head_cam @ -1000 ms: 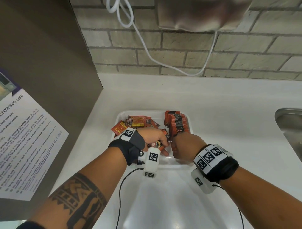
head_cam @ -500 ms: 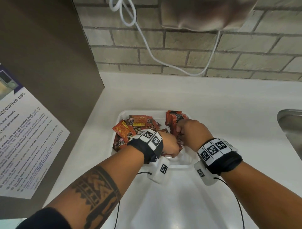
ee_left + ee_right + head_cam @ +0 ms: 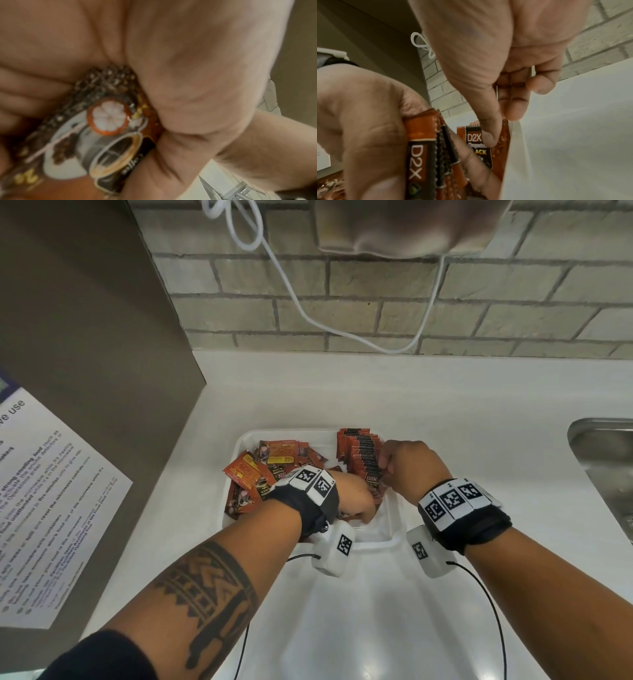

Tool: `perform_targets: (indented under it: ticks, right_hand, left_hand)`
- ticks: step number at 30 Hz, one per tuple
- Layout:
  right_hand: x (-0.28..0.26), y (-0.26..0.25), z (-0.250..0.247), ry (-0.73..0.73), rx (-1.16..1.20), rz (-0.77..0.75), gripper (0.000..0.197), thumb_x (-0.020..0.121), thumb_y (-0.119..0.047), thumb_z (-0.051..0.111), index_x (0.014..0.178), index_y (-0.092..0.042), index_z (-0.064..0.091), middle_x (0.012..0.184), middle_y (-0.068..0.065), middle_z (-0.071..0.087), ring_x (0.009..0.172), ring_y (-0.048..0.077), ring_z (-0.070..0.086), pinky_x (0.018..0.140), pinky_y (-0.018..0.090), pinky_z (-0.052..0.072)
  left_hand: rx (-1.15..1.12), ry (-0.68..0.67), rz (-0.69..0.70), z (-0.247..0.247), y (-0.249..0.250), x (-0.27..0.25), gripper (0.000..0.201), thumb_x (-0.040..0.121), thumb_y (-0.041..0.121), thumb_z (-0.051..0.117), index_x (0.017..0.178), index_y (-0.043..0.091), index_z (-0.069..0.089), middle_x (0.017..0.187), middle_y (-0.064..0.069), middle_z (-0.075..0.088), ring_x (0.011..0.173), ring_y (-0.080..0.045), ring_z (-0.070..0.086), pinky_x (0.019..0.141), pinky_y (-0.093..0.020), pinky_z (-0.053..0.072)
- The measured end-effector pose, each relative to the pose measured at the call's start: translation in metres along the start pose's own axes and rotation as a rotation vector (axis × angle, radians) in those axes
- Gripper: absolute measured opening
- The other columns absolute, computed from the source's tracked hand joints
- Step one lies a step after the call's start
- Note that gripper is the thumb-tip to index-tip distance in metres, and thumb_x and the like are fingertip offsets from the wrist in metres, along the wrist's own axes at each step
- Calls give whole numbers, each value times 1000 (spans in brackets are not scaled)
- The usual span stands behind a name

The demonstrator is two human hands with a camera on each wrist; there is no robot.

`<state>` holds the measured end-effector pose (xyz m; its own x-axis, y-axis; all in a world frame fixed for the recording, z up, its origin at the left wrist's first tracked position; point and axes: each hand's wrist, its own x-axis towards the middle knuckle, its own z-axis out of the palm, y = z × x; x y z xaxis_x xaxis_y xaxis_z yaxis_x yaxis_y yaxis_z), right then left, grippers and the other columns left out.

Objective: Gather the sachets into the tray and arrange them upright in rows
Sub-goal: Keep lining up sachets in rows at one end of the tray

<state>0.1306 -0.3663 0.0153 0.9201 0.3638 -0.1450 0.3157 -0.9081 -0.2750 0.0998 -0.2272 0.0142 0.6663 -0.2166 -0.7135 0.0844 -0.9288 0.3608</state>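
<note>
Upright D2X sachet row (image 3: 359, 460) stands along the white tray's (image 3: 388, 520) right side. My right hand (image 3: 409, 465) pinches its nearest sachet (image 3: 500, 143), shown only at the wrist. My left hand (image 3: 352, 498) grips several sachets (image 3: 435, 155); a loose pile (image 3: 263, 470) lies left.

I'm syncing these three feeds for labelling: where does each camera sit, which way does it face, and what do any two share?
Head: worn on the head, facing forward and down at the tray and the upright row of sachets; both forearms show.
Left wrist: along the left hand, which grips a bundle of sachets.
Right wrist: along the right hand, its thumb on the row.
Shared: the right wrist and head views both show the left hand's bundle.
</note>
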Motion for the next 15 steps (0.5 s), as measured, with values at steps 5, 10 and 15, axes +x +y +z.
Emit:
perform_targets:
  ticks: [5,10,15]
  right_hand:
    - [1,1,1,-11,25,-4,20,81,-10,65,96,-23,64,91,0,66,86,22,62,69,24,41]
    - [0,2,1,-9,32,-4,20,81,-11,67,95,-26,62,92,-1,66,85,21,61,70,25,43]
    - [0,0,2,-15,37,-2,20,82,-10,64,91,-27,59,88,-1,65,81,20,59,70,25,45]
  left_hand:
    - [-30,19,-3,0,1,0,36,86,24,66,117,5,70,80,-4,60,69,-21,51,62,-26,39]
    - [-19,33,-4,1,1,-1,26,86,24,67,105,6,71,79,-3,60,67,-20,52,60,-24,39]
    - [-7,38,0,1,1,-4,30,86,26,68,111,9,71,83,-3,63,69,-19,54,60,-23,40]
